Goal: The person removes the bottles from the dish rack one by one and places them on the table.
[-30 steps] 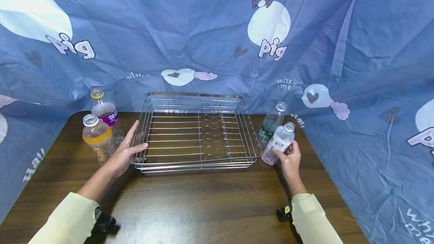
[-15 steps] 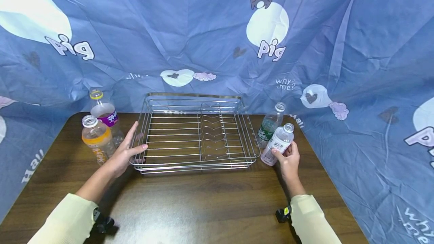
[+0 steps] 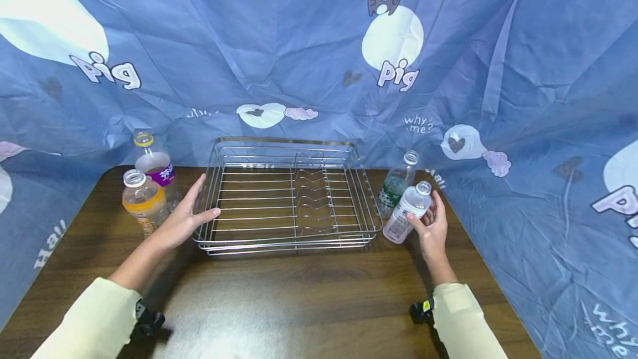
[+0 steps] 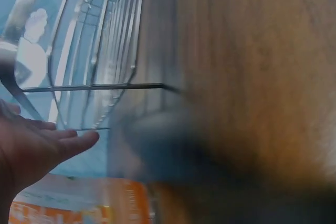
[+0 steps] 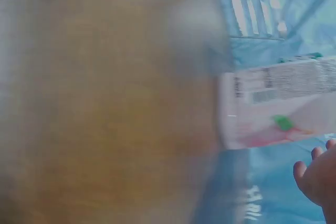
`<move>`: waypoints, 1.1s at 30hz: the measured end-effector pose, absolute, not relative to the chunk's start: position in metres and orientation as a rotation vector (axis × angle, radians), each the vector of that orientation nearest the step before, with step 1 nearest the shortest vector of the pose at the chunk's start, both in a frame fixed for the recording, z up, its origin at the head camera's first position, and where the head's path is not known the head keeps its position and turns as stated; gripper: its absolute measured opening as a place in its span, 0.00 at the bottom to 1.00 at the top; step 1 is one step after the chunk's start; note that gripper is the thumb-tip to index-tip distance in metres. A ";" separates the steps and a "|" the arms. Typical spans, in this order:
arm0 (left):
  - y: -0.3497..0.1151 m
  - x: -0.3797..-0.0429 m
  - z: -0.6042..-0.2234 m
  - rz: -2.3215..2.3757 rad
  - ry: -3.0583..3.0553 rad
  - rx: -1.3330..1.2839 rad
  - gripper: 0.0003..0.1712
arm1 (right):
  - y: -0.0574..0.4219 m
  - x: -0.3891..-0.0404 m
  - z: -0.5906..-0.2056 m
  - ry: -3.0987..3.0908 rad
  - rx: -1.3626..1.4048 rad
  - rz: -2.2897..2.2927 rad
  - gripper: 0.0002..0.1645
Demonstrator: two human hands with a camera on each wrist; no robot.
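Note:
A wire dish rack (image 3: 294,245) stands on the table in the head view. My left hand (image 3: 181,225) is at its left side, fingers straight and thumb spread over the near left corner. The left wrist view shows that hand (image 4: 39,142) beside the rack's bars (image 4: 94,86); whether it touches them I cannot tell. At the right, my right hand (image 3: 432,230) is beside a pale-labelled plastic bottle (image 3: 405,216), its fingers spread. In the right wrist view, a gap shows between the fingers (image 5: 300,170) and the bottle (image 5: 278,108). The bottle stands upright without a cap.
An orange-labelled bottle (image 3: 144,204) and a purple-labelled bottle (image 3: 159,170) stand left of the rack. Behind the pale-labelled bottle is a green-labelled one (image 3: 391,190). A blue printed cloth (image 3: 299,43) hangs behind the wooden table (image 3: 299,298).
My right hand has loosened from the pale-labelled bottle and moved slightly right, fingers spreading. The bottle stays in place. My left hand has shifted only slightly near the rack.

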State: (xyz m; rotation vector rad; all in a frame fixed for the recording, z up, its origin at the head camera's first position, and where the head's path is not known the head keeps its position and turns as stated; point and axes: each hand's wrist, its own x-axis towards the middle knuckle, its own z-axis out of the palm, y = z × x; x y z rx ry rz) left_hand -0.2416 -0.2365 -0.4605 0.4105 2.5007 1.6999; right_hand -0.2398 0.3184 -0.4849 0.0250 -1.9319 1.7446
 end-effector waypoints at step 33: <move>-0.228 -0.240 -0.430 0.821 2.920 0.586 0.55 | 0.302 -0.246 -0.389 -2.169 0.447 1.162 0.46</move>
